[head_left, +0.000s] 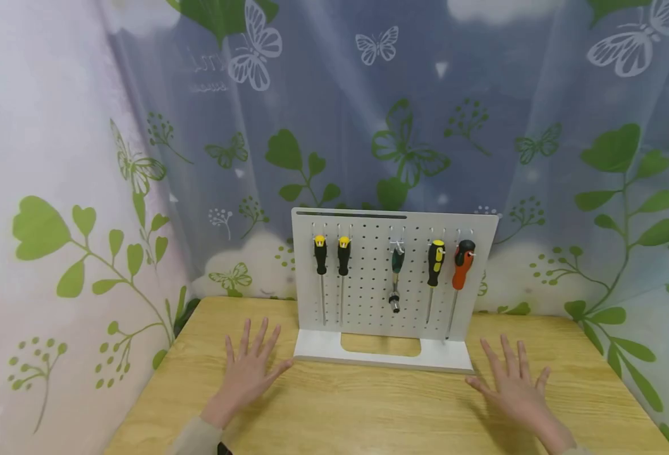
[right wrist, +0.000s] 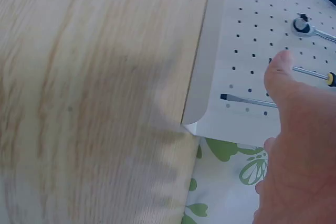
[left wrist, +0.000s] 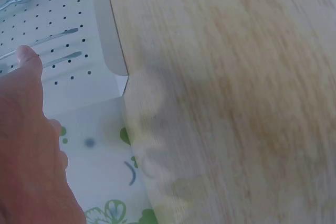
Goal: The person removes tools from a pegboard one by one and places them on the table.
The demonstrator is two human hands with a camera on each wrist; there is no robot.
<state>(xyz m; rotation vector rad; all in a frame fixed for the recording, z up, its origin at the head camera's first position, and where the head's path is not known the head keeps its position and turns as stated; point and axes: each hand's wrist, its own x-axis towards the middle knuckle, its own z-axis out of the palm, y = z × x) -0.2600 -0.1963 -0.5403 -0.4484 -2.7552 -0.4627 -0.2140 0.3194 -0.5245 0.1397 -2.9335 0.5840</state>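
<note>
1. Pegboard (head_left: 368, 319): stood upright toward the back of the table, between the two hands and beyond them. White, rows of small round holes, a long slot along the upper left edge. Its flat white base (head_left: 317, 344) had a cut-out at the middle, with wood showing through.
2. Five tools hung handle-up in a row on the board. From left: first black screwdriver (head_left: 320, 259) and second black screwdriver (head_left: 343, 259), both yellow-topped and close together; green-handled ratchet (head_left: 398, 260) near mid-board, metal head lowest; black-and-yellow screwdriver (head_left: 435, 268); orange-and-black screwdriver (head_left: 463, 272), its flat blade distinct in the right wrist view.
3. Markings on the handles: too small to read.
4. Left hand (head_left: 248, 374): released, fingers straight and fanned wide, palm down, grasping nothing. Thumb pointed at the base's near left corner; contact could not be told.
5. Right hand (head_left: 513, 392): likewise released, digits spread well apart, nothing in its grasp. It lay near the base's right corner, apart from it. Whether either palm met the wood could not be told.
6. Table (head_left: 368, 407): pale wood grain, with soft shadows beside both hands.
7. Curtain (head_left: 334, 95): blue-grey behind the board, printed with white and green butterflies and leafy stems. Script lettering (head_left: 212, 63) at upper left looked reversed, too faint to read fully.
</note>
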